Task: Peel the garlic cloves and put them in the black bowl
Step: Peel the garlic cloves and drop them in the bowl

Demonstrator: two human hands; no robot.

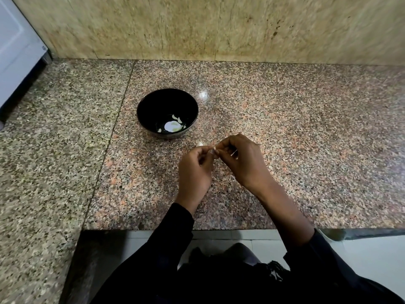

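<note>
The black bowl (pixel 167 99) stands on the granite counter, with a few peeled garlic cloves (pixel 177 119) lying in its bottom. Just in front of it and to the right, my left hand (pixel 195 170) and my right hand (pixel 238 159) meet fingertip to fingertip. Between them they pinch a garlic clove (pixel 213 151), which is mostly hidden by the fingers. A thin strip of skin shows under the right hand's fingers. A small white piece of garlic (pixel 199 144) lies on the counter just beyond my left hand.
The speckled granite counter (pixel 306 139) runs to a stone-tiled wall (pixel 219 27) at the back. A white appliance (pixel 17 51) stands at the far left. The counter's front edge (pixel 219 229) lies just below my wrists.
</note>
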